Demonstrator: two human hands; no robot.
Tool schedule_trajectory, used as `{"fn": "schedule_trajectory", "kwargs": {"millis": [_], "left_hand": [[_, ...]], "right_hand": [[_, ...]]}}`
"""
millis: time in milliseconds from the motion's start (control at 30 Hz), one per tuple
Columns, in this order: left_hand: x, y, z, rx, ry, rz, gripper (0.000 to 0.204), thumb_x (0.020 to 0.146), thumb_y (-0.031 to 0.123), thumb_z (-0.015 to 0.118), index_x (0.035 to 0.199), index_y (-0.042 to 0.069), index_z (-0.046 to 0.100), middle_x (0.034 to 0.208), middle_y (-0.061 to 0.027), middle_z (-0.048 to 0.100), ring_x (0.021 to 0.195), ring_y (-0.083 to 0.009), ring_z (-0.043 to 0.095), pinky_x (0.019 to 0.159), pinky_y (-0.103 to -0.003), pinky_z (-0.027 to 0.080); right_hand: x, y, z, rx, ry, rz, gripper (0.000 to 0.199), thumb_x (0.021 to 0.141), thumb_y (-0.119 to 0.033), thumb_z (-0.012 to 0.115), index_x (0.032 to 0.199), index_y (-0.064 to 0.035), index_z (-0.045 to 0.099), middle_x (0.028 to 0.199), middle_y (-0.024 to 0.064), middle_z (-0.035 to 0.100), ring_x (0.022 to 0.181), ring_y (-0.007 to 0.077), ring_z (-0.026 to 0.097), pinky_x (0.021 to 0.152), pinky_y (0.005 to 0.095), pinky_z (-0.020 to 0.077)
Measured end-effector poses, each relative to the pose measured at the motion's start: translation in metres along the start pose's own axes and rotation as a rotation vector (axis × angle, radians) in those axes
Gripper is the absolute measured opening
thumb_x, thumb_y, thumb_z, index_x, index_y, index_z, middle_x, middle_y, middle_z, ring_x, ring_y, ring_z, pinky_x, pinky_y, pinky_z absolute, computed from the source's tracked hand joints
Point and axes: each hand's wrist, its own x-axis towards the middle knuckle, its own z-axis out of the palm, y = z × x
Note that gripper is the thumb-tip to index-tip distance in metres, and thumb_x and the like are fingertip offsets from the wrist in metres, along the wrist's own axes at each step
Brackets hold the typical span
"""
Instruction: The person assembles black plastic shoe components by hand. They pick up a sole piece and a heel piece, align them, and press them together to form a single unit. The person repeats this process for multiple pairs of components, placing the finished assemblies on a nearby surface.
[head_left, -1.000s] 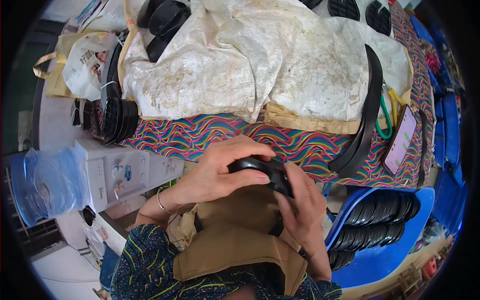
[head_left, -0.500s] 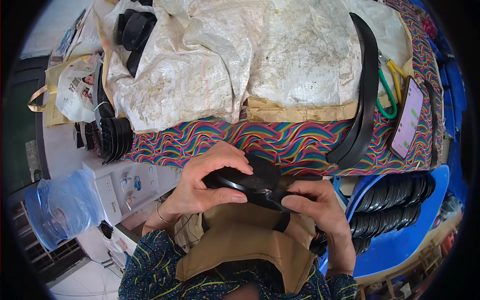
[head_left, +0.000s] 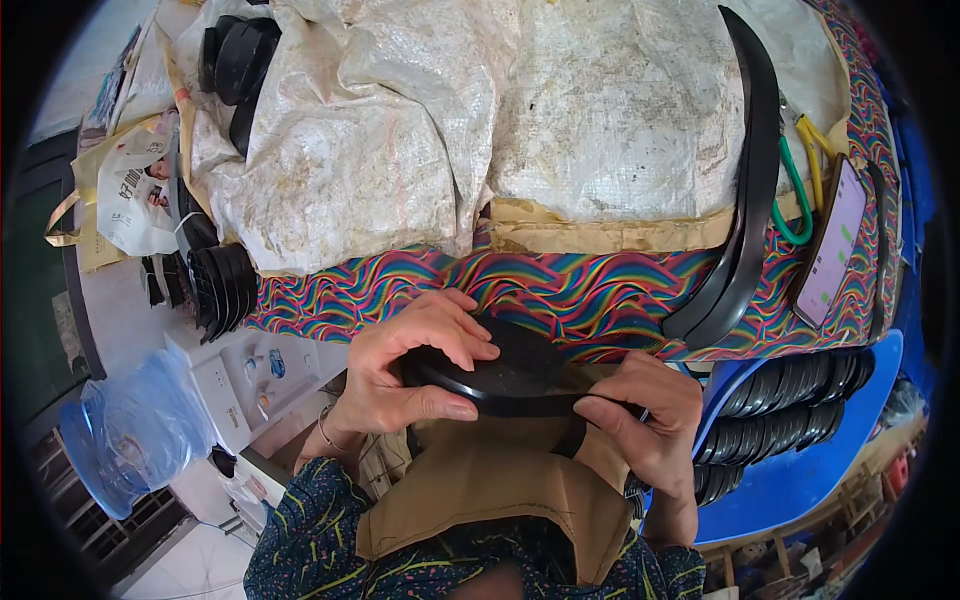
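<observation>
Just off the near edge of the table, both hands hold a flat, dark piece with a rounded outline and a glossy black rim [head_left: 500, 385]; I cannot tell its exact kind. My left hand [head_left: 415, 365] grips its left side, the thumb on the near rim and the fingers over the top face. At its right end, the rim narrows into a black strip pinched between the thumb and bent fingers of my right hand [head_left: 640, 410]. Long curved black strips [head_left: 745, 200] lie on the table to the right.
Stained white woven sacking [head_left: 600, 110] and a rainbow-wave cloth [head_left: 590, 290] cover the table. Green-and-yellow-handled scissors or pliers [head_left: 795, 210] lie near a phone [head_left: 832, 245]. A blue tub [head_left: 780, 500] holds rows of black pieces at right. Bundled black strips [head_left: 220, 285] hang left.
The dark piece has turned so its top face and near rim show more. My right hand has shifted slightly right and up along the rim. The whole view has shifted a little.
</observation>
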Motion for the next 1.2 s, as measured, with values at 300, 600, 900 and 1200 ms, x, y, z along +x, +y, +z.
{"fn": "schedule_trajectory", "kwargs": {"millis": [300,600,900,1200], "left_hand": [[0.004,-0.005,-0.002,-0.065,-0.004,-0.016,0.039,0.067,0.019,0.088,0.095,0.009,0.062,0.099,-0.013,0.071,0.098,-0.028,0.061,0.099,-0.047,0.038],[0.004,-0.007,-0.003,-0.053,-0.008,-0.016,0.041,0.071,0.02,0.085,0.1,0.008,0.059,0.101,-0.0121,0.069,0.103,-0.0266,0.055,0.099,-0.046,0.037],[0.016,0.026,0.0,0.41,-0.229,-0.067,0.061,0.084,0.041,0.066,0.129,0.002,0.051,0.105,-0.0114,0.062,0.119,-0.0311,0.043,0.105,-0.044,0.03],[0.009,0.046,0.007,0.883,-0.388,0.164,0.044,0.093,0.031,0.061,0.134,0.014,0.056,0.138,-0.0185,0.038,0.122,-0.0367,0.043,0.102,-0.047,0.038]], "right_hand": [[0.007,0.005,0.008,0.052,0.036,0.127,0.012,0.072,-0.006,0.08,0.079,-0.001,0.071,0.067,0.0084,0.064,0.06,0.0221,0.057,0.057,0.0316,0.0447],[0.01,0.005,0.012,0.069,-0.012,0.177,0.01,0.076,-0.006,0.077,0.081,0.0002,0.07,0.069,0.0091,0.063,0.062,0.0212,0.058,0.058,0.031,0.0452],[0.009,0.004,0.011,0.194,0.009,0.282,0.01,0.084,-0.007,0.072,0.087,0.0022,0.07,0.071,0.0073,0.065,0.064,0.0125,0.058,0.06,0.0282,0.0449],[0.004,0.008,0.009,0.226,-0.004,0.247,0.012,0.086,-0.01,0.07,0.087,0.0014,0.07,0.073,0.0037,0.066,0.066,0.0079,0.057,0.06,0.0254,0.0446]]}}
